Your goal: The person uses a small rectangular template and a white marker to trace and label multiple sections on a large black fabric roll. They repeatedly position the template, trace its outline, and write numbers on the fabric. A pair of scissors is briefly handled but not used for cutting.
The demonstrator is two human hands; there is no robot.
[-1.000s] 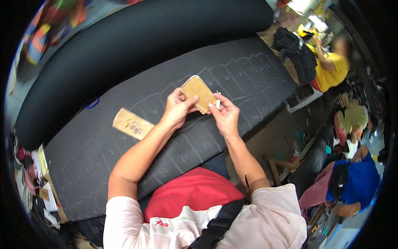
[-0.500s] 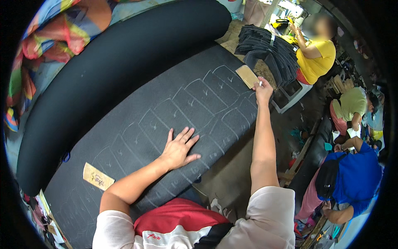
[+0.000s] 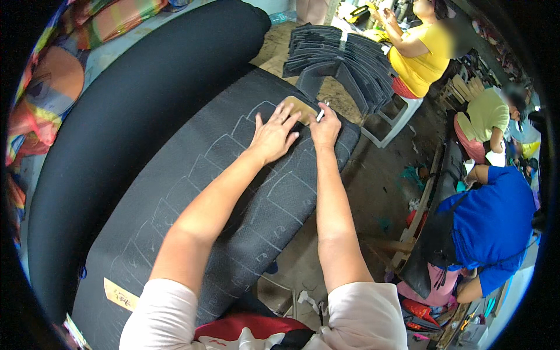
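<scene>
A tan card pattern piece (image 3: 301, 109) lies on the dark fabric (image 3: 169, 169) near its far right corner. My left hand (image 3: 272, 135) presses on the card's left part, fingers spread and open. Close to the card's right end, my right hand (image 3: 326, 129) is closed around a short white marking stick (image 3: 321, 114). Rows of white outlines with small marks inside run along the fabric. Another tan card with handwriting (image 3: 121, 294) rests on the fabric at the lower left, partly behind my left sleeve.
A thick black fabric roll (image 3: 134, 116) lies along the fabric's far side. Beyond the right corner is a stack of dark cut pieces (image 3: 338, 61), near a white stool (image 3: 396, 119). Co-workers in yellow (image 3: 421, 58), light green (image 3: 487, 116) and blue (image 3: 493, 216) sit to the right.
My left hand has moved up and right from the middle of the fabric onto the card. The card now lies along the fabric's far right end, and my right hand stays beside it with the stick.
</scene>
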